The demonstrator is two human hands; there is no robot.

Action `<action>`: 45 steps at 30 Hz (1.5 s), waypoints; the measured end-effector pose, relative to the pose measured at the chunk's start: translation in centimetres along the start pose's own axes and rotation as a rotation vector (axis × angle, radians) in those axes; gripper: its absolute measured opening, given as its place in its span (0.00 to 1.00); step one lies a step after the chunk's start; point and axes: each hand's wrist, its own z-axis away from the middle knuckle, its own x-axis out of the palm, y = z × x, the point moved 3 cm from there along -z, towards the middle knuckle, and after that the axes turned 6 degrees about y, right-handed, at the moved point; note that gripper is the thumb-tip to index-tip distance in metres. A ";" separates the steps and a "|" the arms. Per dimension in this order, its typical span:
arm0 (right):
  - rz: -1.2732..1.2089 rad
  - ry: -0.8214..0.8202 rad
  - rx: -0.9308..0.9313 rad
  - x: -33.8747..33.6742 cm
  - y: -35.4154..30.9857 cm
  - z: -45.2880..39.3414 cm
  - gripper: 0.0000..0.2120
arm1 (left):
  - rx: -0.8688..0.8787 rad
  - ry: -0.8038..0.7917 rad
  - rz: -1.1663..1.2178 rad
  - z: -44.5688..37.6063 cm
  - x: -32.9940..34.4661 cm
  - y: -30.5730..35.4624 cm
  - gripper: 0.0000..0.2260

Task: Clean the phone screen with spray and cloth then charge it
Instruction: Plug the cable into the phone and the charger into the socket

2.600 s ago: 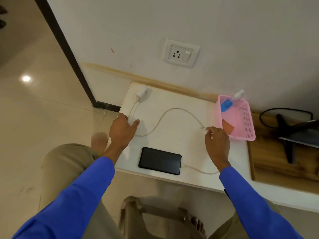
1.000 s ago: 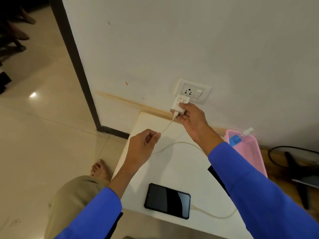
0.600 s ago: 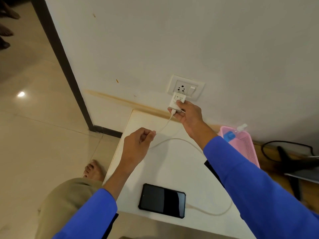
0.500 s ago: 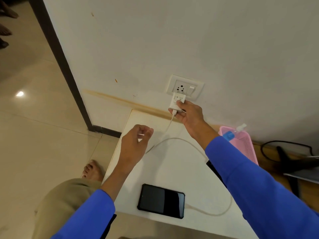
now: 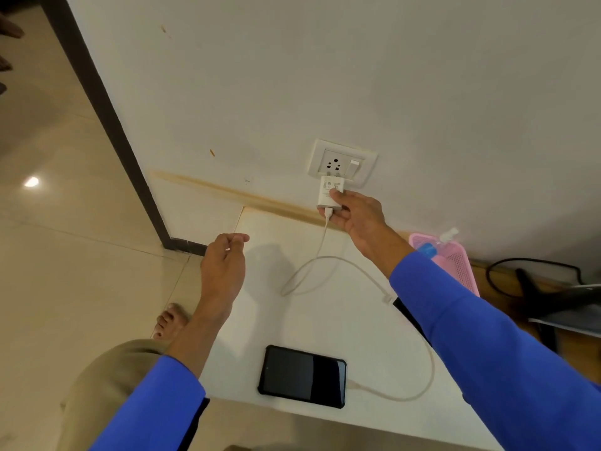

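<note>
Since a moment ago my left hand (image 5: 224,265) has let go of the cable (image 5: 312,268) and drifted off to the left of it – it's just hanging in the air now, fingers loosely curled, holding nothing. The cable has dropped back into a slack loop on the worktop (image 5: 270,320).

My right hand (image 5: 353,216) is where the action is: the grip is closed on the charger adapter (image 5: 330,195), thumb on its face, fingers underneath by the cable end. The adapter sits right at the bottom edge of the wall socket (image 5: 341,162), pins just at the lower holes. I honestly can't tell if they're seated or only lined up.

The phone (image 5: 302,375) is well below the socket, flat at the near edge of the worktop, screen dark, cable already plugged into its right end. The spray bottle (image 5: 439,244) lies in the pink basket (image 5: 455,265), off to the socket's lower right, so I'd say cleaning is done and we're on the charging bit.

What could go wrong – pushing at an angle so the pins miss. Also that switch (image 5: 353,167) beside the holes: leave it off and nothing charges. And the phone's near the edge, so a tug on the cable could drag it off.
</note>
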 end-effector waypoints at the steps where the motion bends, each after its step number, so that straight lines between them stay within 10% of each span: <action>1: -0.010 0.005 0.002 0.1 0.0 0.0 0.17 | -0.019 -0.004 0.016 0.0 0.0 0.0 0.11; 23: -0.078 0.089 0.042 1.4 -0.4 0.0 0.11 | -0.342 -0.113 0.175 0.8 0.3 -1.0 0.09; 45: 0.075 0.093 0.254 3.3 -4.1 -2.5 0.16 | -0.244 -0.175 0.116 0.9 0.1 -1.1 0.10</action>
